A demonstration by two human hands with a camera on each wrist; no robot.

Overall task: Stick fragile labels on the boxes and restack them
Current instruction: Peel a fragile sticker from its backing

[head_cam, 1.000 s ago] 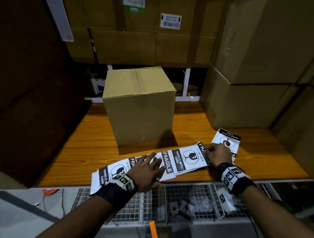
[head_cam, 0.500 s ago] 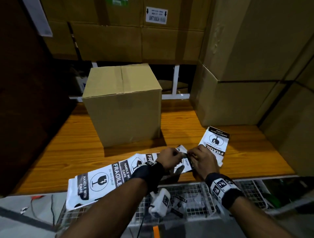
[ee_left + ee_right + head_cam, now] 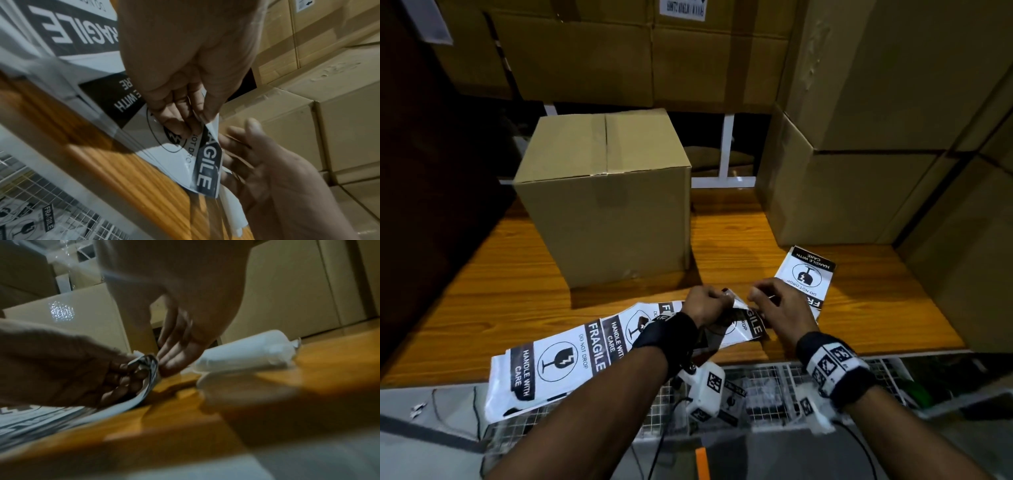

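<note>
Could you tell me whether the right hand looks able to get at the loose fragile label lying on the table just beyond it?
Probably yes. The loose label lies flat on the table just beyond the right hand, nothing between them. But that hand is working the label strip with the left hand.

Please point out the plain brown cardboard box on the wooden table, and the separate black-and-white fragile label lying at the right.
plain brown cardboard box (image 3: 616,226), head view, front face.
separate black-and-white fragile label (image 3: 806,274), head view, printed glass symbol.

An orange wood-grain desk (image 3: 739,240) fronts a white metal shelf frame (image 3: 727,150), with a wire mesh basket (image 3: 763,394) below its near edge and a black cable (image 3: 859,445) trailing down
</note>
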